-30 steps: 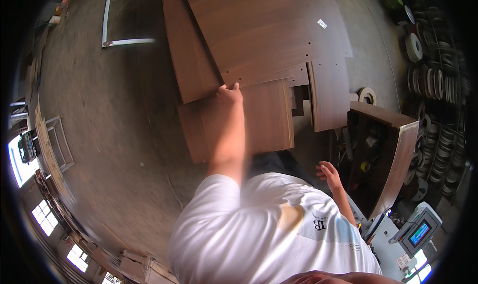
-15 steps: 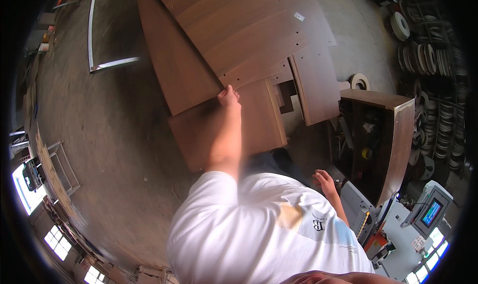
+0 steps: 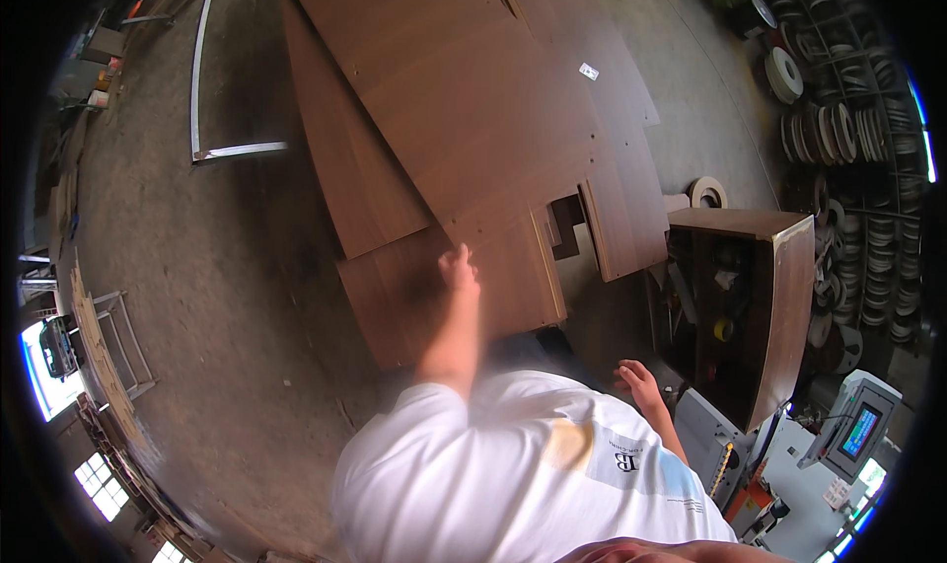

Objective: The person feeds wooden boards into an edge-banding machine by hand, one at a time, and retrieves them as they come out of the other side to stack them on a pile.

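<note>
A large brown wood-grain panel (image 3: 473,99) lies on top of other brown panels in front of me. My left hand (image 3: 458,269) is at its near corner, fingers closed on the edge, though they are slightly blurred. Beneath that hand is a lower panel (image 3: 395,311). To the right, a narrower brown panel (image 3: 623,213) lies beside a rectangular cutout. My right hand (image 3: 639,381) hangs at my right side with fingers loosely bent and apart, nothing visible in it, close to a grey machine (image 3: 702,420).
An open brown cabinet (image 3: 789,306) stands at the right, with a yellow tape roll (image 3: 723,329) inside. Behind it are racks of edge-band rolls (image 3: 824,134). A control screen (image 3: 860,431) is at the lower right. A white metal frame (image 3: 237,151) lies on the floor at left.
My left hand has drawn the large panel toward me, and the panel's near edge now covers more of the lower panel. The view has tilted slightly. My right hand stays beside me.
</note>
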A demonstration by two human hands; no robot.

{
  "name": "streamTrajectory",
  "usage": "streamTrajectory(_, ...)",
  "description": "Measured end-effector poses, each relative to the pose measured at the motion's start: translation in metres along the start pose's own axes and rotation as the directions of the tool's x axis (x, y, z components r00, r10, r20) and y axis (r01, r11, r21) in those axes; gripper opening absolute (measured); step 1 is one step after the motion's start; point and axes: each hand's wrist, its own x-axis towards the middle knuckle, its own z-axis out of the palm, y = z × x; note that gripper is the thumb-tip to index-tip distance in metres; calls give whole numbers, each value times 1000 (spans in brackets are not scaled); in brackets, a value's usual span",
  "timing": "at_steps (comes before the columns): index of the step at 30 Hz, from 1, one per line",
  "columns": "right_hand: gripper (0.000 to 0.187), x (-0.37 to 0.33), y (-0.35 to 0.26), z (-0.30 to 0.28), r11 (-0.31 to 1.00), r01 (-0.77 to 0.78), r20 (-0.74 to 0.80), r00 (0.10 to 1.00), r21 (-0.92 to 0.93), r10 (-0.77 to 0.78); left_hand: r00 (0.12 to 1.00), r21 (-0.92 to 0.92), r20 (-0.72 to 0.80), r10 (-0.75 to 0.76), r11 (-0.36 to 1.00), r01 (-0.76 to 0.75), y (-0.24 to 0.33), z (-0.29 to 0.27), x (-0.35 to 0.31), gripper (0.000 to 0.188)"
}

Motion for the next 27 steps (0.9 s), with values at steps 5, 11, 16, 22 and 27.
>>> streamTrajectory(5, 41, 3, -10, 0, 1000, 16, 15, 1000, -11, -15, 983, 90, 157, -93, 993, 80, -17, -77, -33, 34)
streamTrajectory(11, 41, 13, -5, -7, 999, 37, 52, 998, -37, -35, 926, 148, 173, -337, 938, 314, -7, -111, -28, 43)
streamTrajectory(16, 40, 19, -7, -19, 995, 32, 92, 995, -98, -23, 941, 226, -114, -318, 915, 336, -1, -77, -32, 63)
streamTrajectory(22, 37, 37, -18, -44, 979, 109, 186, 980, -171, -76, 979, 170, 33, -203, 966, 195, 7, -31, -109, 72)
streamTrajectory(27, 37, 60, -60, -51, 975, 221, 262, 942, -9, -211, 958, 92, 207, -200, 979, 184, -23, 26, -182, 64)
